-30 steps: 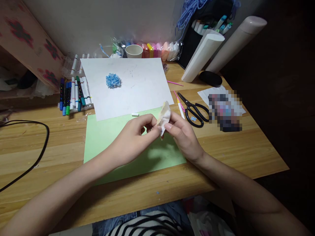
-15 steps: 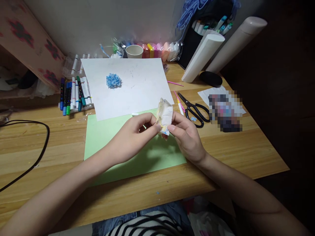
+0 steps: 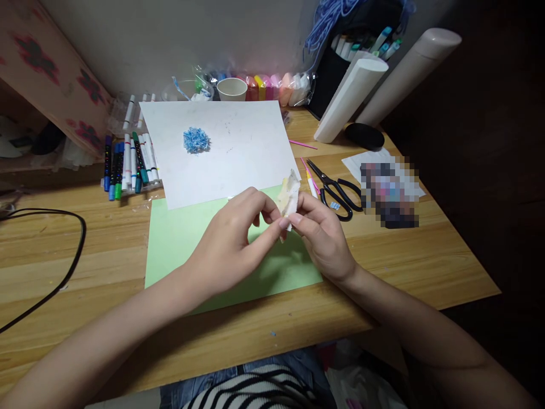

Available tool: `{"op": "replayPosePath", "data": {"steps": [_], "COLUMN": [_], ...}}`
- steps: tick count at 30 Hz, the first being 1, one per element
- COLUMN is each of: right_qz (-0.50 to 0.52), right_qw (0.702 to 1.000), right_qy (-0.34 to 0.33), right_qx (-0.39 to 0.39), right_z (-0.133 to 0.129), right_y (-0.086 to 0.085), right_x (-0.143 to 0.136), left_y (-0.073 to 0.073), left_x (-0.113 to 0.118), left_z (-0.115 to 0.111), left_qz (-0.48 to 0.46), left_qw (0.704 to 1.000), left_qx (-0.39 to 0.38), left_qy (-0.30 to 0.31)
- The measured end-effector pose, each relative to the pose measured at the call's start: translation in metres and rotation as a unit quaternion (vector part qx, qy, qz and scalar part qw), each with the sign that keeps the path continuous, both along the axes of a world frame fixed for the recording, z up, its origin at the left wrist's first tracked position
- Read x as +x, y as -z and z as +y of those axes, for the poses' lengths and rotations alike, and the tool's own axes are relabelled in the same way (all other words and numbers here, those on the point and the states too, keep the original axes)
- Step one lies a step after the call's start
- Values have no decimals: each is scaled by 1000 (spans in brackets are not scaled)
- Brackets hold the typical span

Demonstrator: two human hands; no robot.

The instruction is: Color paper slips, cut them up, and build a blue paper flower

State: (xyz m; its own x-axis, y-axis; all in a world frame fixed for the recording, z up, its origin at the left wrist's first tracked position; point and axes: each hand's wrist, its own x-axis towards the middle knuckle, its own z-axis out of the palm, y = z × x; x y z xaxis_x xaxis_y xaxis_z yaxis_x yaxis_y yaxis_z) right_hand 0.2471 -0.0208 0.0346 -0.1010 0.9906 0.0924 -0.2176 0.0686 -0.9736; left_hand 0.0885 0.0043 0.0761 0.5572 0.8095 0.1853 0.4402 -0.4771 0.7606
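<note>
From the head view, my left hand [image 3: 232, 244] and my right hand [image 3: 321, 236] both pinch a small crumpled wrapper [image 3: 288, 196], thumb and forefinger of each closed on its lower edge; the other fingers curl loosely. I hold it just above the green sheet [image 3: 179, 238], near the lower edge of the white sheet [image 3: 238, 153]. As I judge it, the wrapper is part open but not emptied. A blue tuft [image 3: 196, 140] lies finished on the white sheet. The scissors [image 3: 334, 187] lie untouched, just beside my right hand.
</note>
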Motion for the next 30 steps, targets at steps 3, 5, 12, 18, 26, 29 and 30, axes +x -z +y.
{"op": "replayPosePath", "data": {"steps": [3, 5, 12, 18, 26, 29, 30], "right_qz": [9, 15, 3, -5, -4, -13, -20], "right_qw": [1000, 1000, 1000, 1000, 1000, 1000, 1000], "right_qy": [-4, -10, -3, 4, -4, 6, 14], "right_qx": [1, 4, -4, -7, -6, 1, 6], "right_z": [0, -1, -2, -2, -1, -1, -1], "right_y": [1, 3, 6, 5, 4, 3, 3], "right_x": [0, 1, 3, 3, 2, 1, 1], "left_y": [0, -1, -4, -6, -2, -2, -2], "left_x": [-1, -2, -6, -6, -4, -4, -4], "left_z": [2, 4, 9, 9, 6, 4, 3], "left_qz": [3, 8, 14, 17, 24, 21, 19], "left_qw": [1000, 1000, 999, 999, 998, 996, 995], "left_qx": [0, 7, 27, 22, 59, 81, 93], "left_qy": [-1, 0, -30, -31, -7, -19, -27]}}
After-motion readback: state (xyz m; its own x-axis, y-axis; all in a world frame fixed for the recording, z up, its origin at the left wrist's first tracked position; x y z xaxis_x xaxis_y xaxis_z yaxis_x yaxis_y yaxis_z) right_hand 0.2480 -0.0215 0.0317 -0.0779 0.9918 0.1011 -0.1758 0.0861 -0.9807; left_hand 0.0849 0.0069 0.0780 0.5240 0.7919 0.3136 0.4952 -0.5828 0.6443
